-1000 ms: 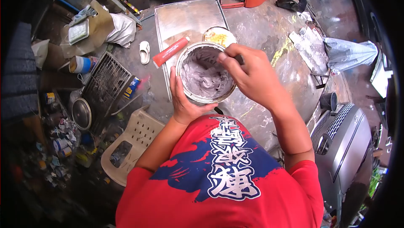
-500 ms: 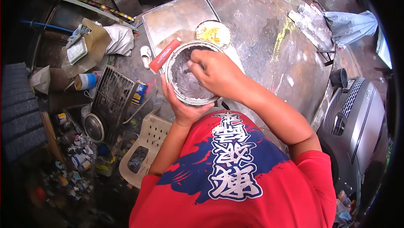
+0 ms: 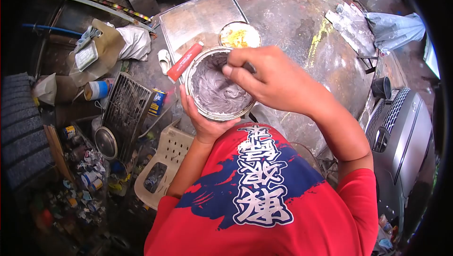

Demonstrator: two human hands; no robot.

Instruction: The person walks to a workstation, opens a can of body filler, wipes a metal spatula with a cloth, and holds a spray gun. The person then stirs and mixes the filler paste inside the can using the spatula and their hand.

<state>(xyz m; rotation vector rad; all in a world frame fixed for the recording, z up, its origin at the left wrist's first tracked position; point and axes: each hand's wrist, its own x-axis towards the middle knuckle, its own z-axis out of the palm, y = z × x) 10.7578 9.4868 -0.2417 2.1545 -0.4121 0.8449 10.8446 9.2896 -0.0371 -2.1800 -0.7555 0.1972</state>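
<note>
A round open can (image 3: 222, 113) of thick grey paste is held up in front of my red shirt. My left hand (image 3: 204, 120) supports it from the left and below, fingers along its outer wall. Over the can's right side, my right hand (image 3: 264, 77) is closed in a pinch on a dark, thin tool that dips into the paste; most of the tool is hidden by the fingers. Just beyond the can lie a red tube (image 3: 186, 62) and a round lid (image 3: 239, 35) smeared with yellow-orange.
A flat panel (image 3: 200, 17) lies on the floor ahead. Left are a white shoe (image 3: 163, 61), a blue can (image 3: 157, 102), a metal rack (image 3: 123, 114) and a beige plastic chair (image 3: 163, 161). A grey car bumper (image 3: 401, 128) stands at the right.
My right hand has swung left over the can and then back to its right side, moving the tool through the paste. My left hand still holds the can.
</note>
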